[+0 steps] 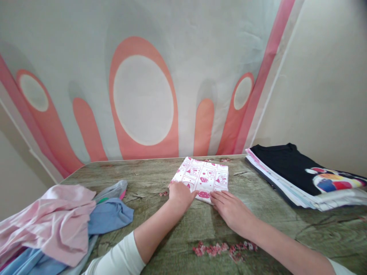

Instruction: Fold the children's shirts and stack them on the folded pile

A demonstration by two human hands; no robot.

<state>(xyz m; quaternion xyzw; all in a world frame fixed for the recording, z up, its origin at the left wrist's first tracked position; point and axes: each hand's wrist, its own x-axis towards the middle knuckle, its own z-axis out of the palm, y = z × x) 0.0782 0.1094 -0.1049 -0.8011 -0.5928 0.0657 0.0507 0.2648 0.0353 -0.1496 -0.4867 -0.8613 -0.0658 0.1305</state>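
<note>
A small folded white cloth with a pink cartoon print [204, 175] lies flat on the green patterned table [149, 179]. My left hand [180, 194] rests on the cloth's near left corner, fingers curled against its edge. My right hand [229, 206] lies flat at the cloth's near right edge, fingers stretched out and touching it.
A loose heap of pink, blue and grey clothes [57, 221] lies at the left. A neat stack of folded garments with a black printed shirt on top [298, 173] sits at the right. A wall hanging with orange ovals [143, 95] rises behind the table.
</note>
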